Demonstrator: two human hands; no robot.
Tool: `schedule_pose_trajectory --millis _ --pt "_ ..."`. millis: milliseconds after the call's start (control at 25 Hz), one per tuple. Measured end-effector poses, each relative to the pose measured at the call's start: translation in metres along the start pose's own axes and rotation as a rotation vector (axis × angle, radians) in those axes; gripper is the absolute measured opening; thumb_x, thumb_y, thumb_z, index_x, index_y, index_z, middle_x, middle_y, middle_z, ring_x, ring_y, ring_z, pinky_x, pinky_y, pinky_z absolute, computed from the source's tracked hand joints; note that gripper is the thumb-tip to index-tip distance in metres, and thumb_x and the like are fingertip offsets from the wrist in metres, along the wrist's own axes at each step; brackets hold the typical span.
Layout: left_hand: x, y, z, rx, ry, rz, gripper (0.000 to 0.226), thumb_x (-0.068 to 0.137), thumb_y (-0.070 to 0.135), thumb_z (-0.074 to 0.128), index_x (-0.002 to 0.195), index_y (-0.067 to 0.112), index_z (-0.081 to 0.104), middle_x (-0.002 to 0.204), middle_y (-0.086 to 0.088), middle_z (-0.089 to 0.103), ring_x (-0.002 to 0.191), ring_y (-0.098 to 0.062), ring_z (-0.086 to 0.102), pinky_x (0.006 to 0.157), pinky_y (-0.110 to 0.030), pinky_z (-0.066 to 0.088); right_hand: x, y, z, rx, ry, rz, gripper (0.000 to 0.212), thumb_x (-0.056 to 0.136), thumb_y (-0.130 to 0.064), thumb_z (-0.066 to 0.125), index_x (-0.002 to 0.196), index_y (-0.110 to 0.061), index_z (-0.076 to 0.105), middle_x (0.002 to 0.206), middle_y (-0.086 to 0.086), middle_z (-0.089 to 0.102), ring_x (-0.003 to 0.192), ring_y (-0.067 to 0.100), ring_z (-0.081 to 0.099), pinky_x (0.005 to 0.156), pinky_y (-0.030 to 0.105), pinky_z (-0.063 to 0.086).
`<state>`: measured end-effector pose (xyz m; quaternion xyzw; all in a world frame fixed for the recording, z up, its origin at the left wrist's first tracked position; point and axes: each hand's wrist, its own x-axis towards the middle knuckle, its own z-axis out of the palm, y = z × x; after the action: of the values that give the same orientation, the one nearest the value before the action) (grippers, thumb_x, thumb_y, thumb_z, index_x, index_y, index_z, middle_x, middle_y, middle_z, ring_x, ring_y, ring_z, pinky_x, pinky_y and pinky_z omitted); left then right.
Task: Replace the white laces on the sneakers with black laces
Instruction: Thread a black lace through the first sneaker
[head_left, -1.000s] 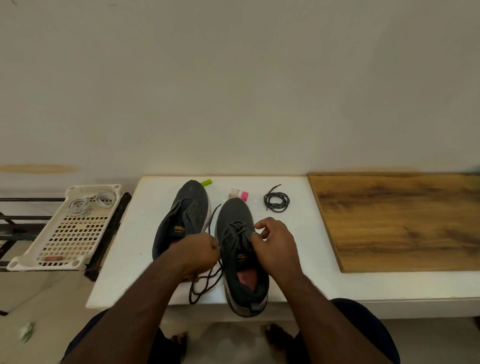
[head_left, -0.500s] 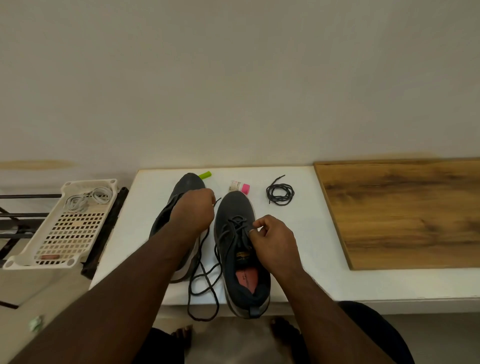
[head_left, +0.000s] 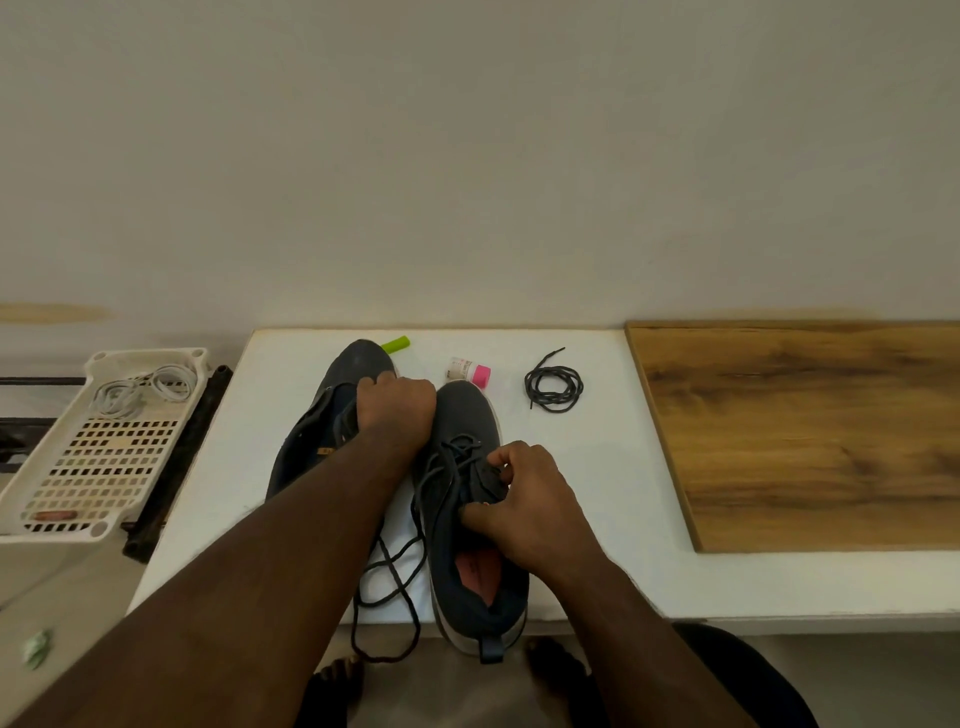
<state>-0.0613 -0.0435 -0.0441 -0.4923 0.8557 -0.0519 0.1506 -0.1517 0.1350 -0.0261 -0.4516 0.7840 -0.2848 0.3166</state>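
Pinching limp black lace (head_left: 410, 566) near its tip suits you; left hand (head_left: 397, 410) fisted on it, right hand (head_left: 524, 501) gripping the sneaker (head_left: 467, 426) tongue

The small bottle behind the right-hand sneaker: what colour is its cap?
Bright pink, on the small bottle; the head view, the only one, shows it clearly.

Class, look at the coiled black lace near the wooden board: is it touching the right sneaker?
Apart. The head view shows bare white table between the coiled black lace and the right sneaker.
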Motion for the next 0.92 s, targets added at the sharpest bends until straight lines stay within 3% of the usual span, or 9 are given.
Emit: schedule_pose_trajectory --millis 200,360,520,640,760,920 --pt "0.003 -0.001 0.000 -0.022 -0.007 -0.033 0.028 0.098 0.019 0.044 0.122 0.017 0.058 0.126 -0.010 0.062 0.120 -0.029 0.052 0.097 -0.044 0.039 -0.004 0.000 0.005 -0.133 0.083 -0.048 0.029 0.079 -0.043 0.065 0.102 -0.030 0.053 0.099 -0.012 0.048 0.090 0.008 0.051 0.079 0.027 0.050" --pt "0.003 -0.006 0.004 -0.062 0.030 -0.015 0.026 0.098 0.023 0.042 0.118 0.018 0.057 0.121 -0.008 0.064 0.117 -0.030 0.053 0.094 -0.043 0.039 -0.003 -0.001 0.005 -0.192 0.119 -0.081 0.013 0.092 -0.036 0.054 0.100 -0.025 0.057 0.096 -0.008 0.053 0.085 0.009 0.052 0.070 0.020 0.042" --pt "-0.007 -0.028 0.014 -0.193 0.170 0.055 0.016 0.098 0.019 0.037 0.109 0.020 0.048 0.100 -0.005 0.068 0.092 -0.029 0.057 0.078 -0.040 0.037 0.000 0.003 0.003 -0.183 0.140 -0.066 0.013 0.095 -0.035 0.053 0.100 -0.026 0.059 0.096 -0.008 0.059 0.083 0.009 0.055 0.068 0.019 0.040" --pt "-0.019 -0.034 0.011 -0.530 0.241 0.130 0.015 0.102 0.023 0.042 0.110 0.021 0.054 0.093 -0.001 0.069 0.083 -0.024 0.062 0.072 -0.034 0.040 0.000 0.002 0.005 -0.200 0.145 -0.063 0.014 0.095 -0.038 0.054 0.100 -0.027 0.061 0.095 -0.009 0.060 0.083 0.009 0.056 0.072 0.023 0.044" --pt "-0.048 -0.028 -0.015 -0.981 0.290 0.067 0.021 0.099 0.020 0.053 0.114 0.023 0.067 0.099 0.009 0.068 0.085 -0.007 0.064 0.072 -0.020 0.044 -0.002 0.001 0.004 -0.200 0.139 -0.056 0.017 0.097 -0.040 0.054 0.104 -0.027 0.063 0.098 -0.009 0.063 0.085 0.009 0.058 0.075 0.023 0.045" --pt "-0.102 -0.019 -0.032 -1.066 0.244 0.084 0.014 0.095 0.028 0.060 0.091 0.031 0.073 0.088 0.018 0.069 0.081 0.007 0.061 0.068 -0.012 0.040 0.001 0.002 -0.001 -0.122 0.123 0.005 0.016 0.097 -0.033 0.054 0.103 -0.026 0.067 0.095 -0.009 0.068 0.085 0.010 0.061 0.080 0.029 0.052"
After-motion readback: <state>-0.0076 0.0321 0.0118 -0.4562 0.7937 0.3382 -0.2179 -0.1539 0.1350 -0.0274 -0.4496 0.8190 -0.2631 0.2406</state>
